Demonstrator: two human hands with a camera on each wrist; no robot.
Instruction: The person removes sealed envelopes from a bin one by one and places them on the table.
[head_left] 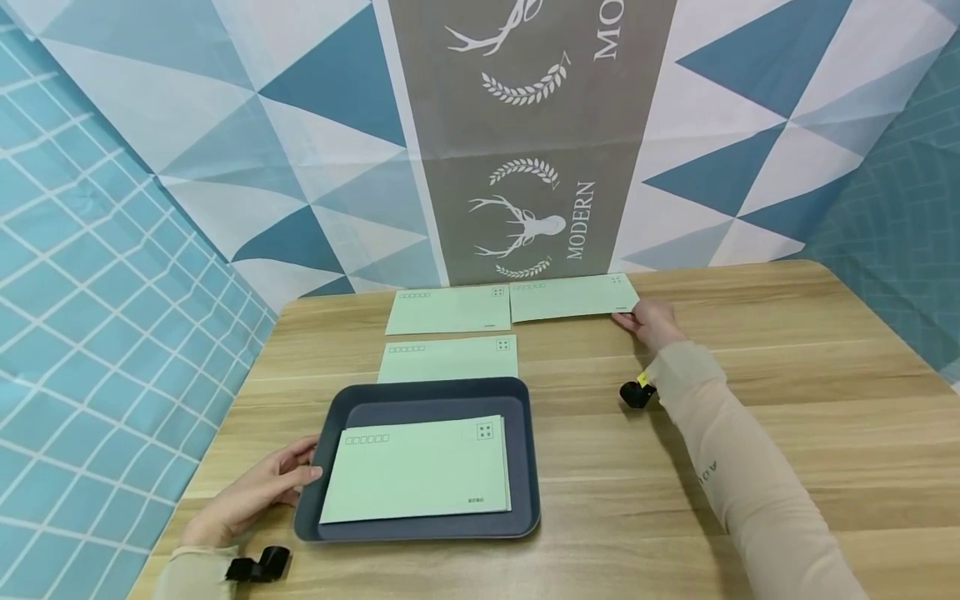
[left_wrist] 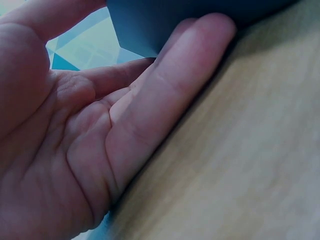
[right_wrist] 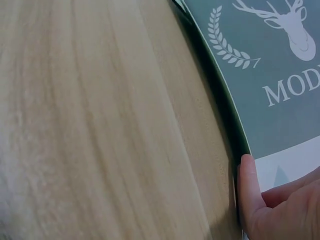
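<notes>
My right hand (head_left: 652, 324) pinches the right end of a pale green envelope (head_left: 572, 298) at the back of the table. In the right wrist view that envelope (right_wrist: 218, 92) shows edge-on, a little off the wood, and the thumb lies along its near side. At the front left, my left hand (head_left: 258, 487) holds the left rim of a dark grey tray (head_left: 531, 467), fingers partly hidden beside it. Several stacked green envelopes (head_left: 416, 471) lie in the tray. The left wrist view shows the hand (left_wrist: 115, 125) low against the wood, fingertips at the tray wall (left_wrist: 145, 25).
One envelope (head_left: 447, 311) lies flat at the back, left of the held one. Another envelope (head_left: 450, 361) sits in front of it, its lower part hidden by the tray. Patterned cloth (head_left: 525, 150) hangs behind the wooden table (head_left: 787, 350).
</notes>
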